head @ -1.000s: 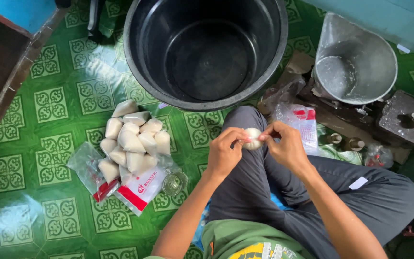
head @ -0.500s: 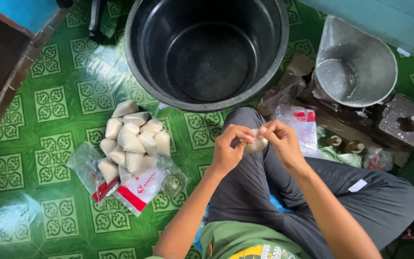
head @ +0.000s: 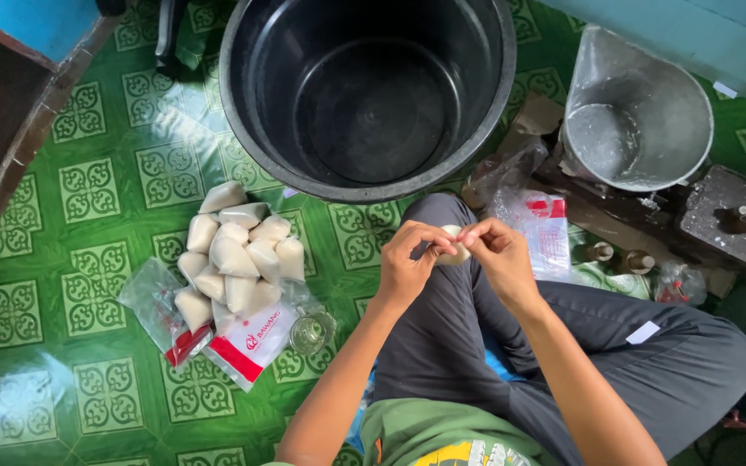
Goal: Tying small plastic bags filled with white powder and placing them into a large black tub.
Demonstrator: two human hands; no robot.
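Observation:
My left hand and my right hand meet above my knee, both pinching a small pale filled plastic pouch, which is mostly hidden by the fingers. On the floor to my left lies a pile of several similar white filled pouches on flat plastic bags. A small clear glass stands beside that pile. A large empty black tub sits just beyond my hands.
A metal scoop pan rests on a dark weighing scale at the right, with clear plastic bags in front of it. A brown wooden ledge borders the green patterned floor at left. My grey-trousered legs fill the lower right.
Both hands have dropped slightly toward my knee while working the pouch between the fingers. Nothing else has moved.

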